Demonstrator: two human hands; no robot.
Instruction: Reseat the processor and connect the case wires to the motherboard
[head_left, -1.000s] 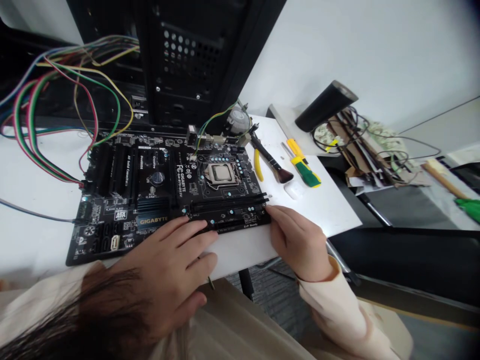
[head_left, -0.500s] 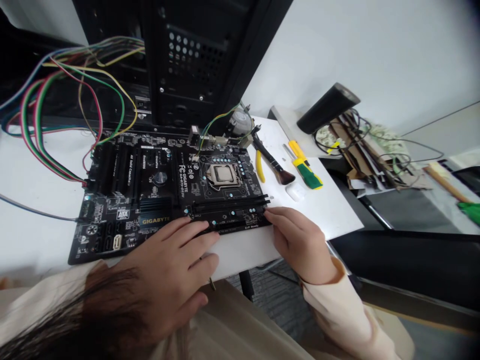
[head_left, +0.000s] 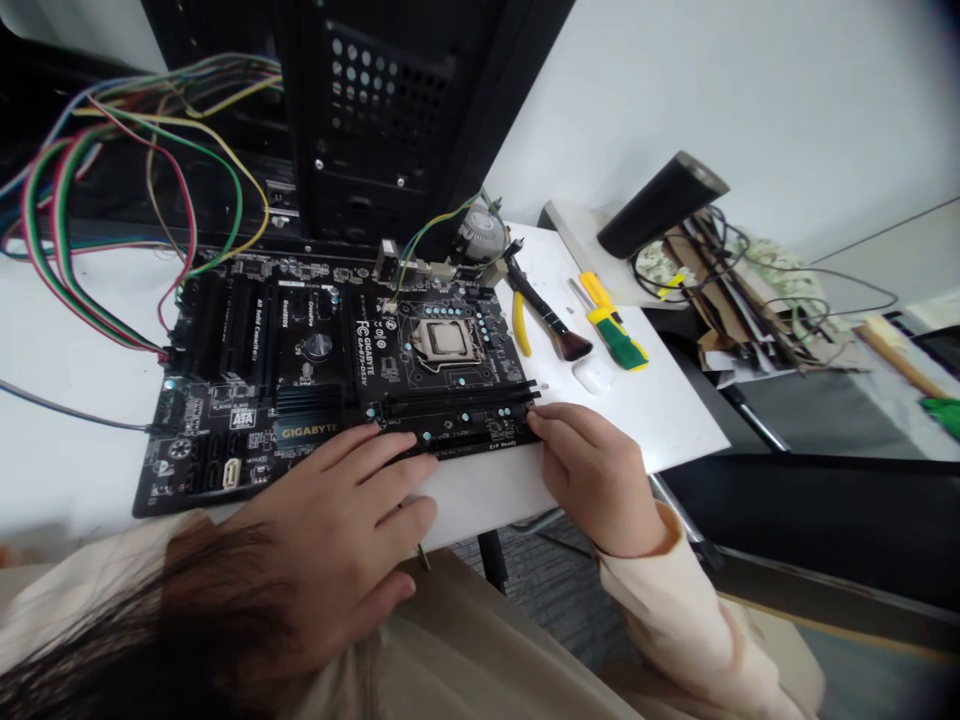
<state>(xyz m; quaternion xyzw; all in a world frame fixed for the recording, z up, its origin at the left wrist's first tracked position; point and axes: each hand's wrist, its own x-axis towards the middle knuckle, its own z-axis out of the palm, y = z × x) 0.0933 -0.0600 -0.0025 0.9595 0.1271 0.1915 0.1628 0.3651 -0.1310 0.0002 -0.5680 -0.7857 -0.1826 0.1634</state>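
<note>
A tangle of coloured wires (head_left: 112,200) hung down at the far left, running toward the black computer case (head_left: 390,110) that stood at the back of the white table (head_left: 660,410). In front of the case lay the circuit board (head_left: 315,380), flat on the table with its near edge close to the table's front edge.

The board looked stiff, light and easily damaged, to my eye, studded with small parts and an open metal socket (head_left: 444,342) near its middle. It seemed best held by its bare edges, never by the socket or the fine parts.

The left hand (head_left: 337,540) lay flat and spread, palm down, its fingertips (head_left: 390,460) resting on the board's near edge beside the long black slots (head_left: 457,405). It gripped nothing; it only pressed or steadied. The wrist came in low from the person's lap.

The right hand (head_left: 592,475) sat at the board's near right corner, fingers curled and touching the end of the slots. I could not tell whether it pinched anything there or merely pushed. Its pale sleeve (head_left: 675,600) ran back and down to the right.

Further right lay a small brush (head_left: 547,318), a yellow and green screwdriver (head_left: 611,325), and a black cylinder (head_left: 660,205) above a heap of cables (head_left: 750,300).
</note>
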